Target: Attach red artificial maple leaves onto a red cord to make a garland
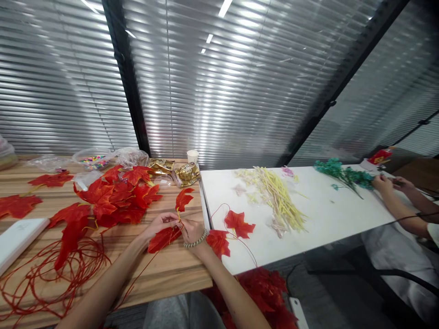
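Wooden table (pixel 164 274), lower left, cut off by frame edge. Leaf pile (pixel 116 196) centre-left. Left hand (pixel 161 224) & right hand (pixel 190 230) meet at centre, fingers pinched on red leaf (pixel 163 238) w/ wire stem; exact grip pts hard to see. Co-worker's hands (pixel 391 183) far right, partly cut off.

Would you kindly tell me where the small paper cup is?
In the head view, the paper cup stands at the wooden table's far edge, just behind the gold wrappers.
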The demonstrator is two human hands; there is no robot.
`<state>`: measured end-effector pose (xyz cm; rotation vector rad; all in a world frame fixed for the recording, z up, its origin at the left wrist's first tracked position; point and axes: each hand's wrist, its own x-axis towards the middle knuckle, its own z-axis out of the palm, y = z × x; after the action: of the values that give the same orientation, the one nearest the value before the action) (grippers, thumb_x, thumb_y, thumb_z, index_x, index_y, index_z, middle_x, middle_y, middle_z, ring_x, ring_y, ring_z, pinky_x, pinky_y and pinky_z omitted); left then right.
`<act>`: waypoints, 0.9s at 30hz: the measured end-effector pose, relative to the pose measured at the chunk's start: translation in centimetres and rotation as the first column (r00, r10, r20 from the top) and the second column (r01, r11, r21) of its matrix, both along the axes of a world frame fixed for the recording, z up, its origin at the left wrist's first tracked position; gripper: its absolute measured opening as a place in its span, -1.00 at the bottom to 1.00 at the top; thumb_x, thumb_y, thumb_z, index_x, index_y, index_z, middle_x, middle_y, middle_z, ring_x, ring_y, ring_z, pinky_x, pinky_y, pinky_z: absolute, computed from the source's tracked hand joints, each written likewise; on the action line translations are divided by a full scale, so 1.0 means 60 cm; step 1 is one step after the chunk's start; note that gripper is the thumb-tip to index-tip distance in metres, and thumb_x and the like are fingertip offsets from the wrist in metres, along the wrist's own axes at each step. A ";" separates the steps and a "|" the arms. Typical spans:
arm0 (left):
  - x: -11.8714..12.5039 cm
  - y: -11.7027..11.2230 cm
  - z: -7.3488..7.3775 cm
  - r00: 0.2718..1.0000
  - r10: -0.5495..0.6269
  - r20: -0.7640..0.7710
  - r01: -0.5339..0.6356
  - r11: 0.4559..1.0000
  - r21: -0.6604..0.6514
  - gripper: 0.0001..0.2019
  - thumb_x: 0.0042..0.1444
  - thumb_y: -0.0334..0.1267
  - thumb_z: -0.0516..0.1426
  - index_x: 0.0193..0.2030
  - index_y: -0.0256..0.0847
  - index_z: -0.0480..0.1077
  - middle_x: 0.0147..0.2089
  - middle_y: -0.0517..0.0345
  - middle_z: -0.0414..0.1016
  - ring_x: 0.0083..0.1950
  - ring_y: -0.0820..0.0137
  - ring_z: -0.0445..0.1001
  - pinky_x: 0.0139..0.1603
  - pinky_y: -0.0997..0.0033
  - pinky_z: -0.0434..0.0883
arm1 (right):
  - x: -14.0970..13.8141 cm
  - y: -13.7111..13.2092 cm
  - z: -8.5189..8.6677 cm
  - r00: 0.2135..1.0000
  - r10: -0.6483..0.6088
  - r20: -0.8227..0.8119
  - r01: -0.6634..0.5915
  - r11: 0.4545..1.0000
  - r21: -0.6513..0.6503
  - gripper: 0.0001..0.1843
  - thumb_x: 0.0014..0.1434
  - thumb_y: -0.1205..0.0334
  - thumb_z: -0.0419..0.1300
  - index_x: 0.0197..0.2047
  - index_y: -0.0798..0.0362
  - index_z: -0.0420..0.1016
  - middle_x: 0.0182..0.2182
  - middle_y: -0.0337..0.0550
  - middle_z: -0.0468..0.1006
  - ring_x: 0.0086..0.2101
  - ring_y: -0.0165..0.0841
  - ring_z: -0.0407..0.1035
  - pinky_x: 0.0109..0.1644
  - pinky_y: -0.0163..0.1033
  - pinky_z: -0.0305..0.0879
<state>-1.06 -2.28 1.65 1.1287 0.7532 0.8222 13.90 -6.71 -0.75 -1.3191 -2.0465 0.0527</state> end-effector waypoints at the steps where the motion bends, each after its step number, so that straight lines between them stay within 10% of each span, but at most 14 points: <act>1: 0.000 0.000 0.000 1.000 0.000 0.002 0.000 1.000 -0.001 -0.83 -0.30 -0.40 0.36 -0.47 -0.28 0.52 -0.49 0.08 0.54 -0.47 0.42 0.44 -0.41 0.48 0.33 | 0.000 0.000 0.000 1.000 0.002 -0.002 -0.002 1.000 0.003 -0.68 0.29 0.26 -0.10 -0.32 0.09 0.45 -0.46 -0.12 0.56 -0.47 -0.37 0.43 -0.42 -0.35 0.19; 22: -0.007 0.004 -0.018 0.999 0.035 -0.021 -0.034 0.999 0.018 -0.76 -0.27 -0.25 0.36 -0.43 -0.28 0.48 -0.45 0.16 0.49 -0.41 0.42 0.42 -0.35 0.45 0.31 | -0.001 -0.004 0.012 1.000 0.014 0.003 -0.014 0.990 -0.139 -0.71 0.26 0.28 -0.08 -0.35 -0.02 0.44 -0.43 -0.15 0.57 -0.43 -0.34 0.45 -0.41 -0.31 0.25; 27: -0.009 0.006 -0.030 0.999 -0.006 -0.050 0.006 1.000 -0.009 -0.78 0.07 -0.20 0.16 -0.23 -0.32 0.41 -0.26 0.11 0.47 -0.28 0.38 0.45 -0.27 0.34 0.41 | 0.000 -0.004 0.013 1.000 0.016 0.006 -0.014 0.987 -0.157 -0.71 0.26 0.28 -0.09 -0.32 -0.03 0.45 -0.42 -0.14 0.57 -0.42 -0.33 0.46 -0.40 -0.30 0.25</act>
<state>-1.61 -1.91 -0.14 1.1468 0.7934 0.7877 13.89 -6.95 0.01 -1.4002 -2.0937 0.2204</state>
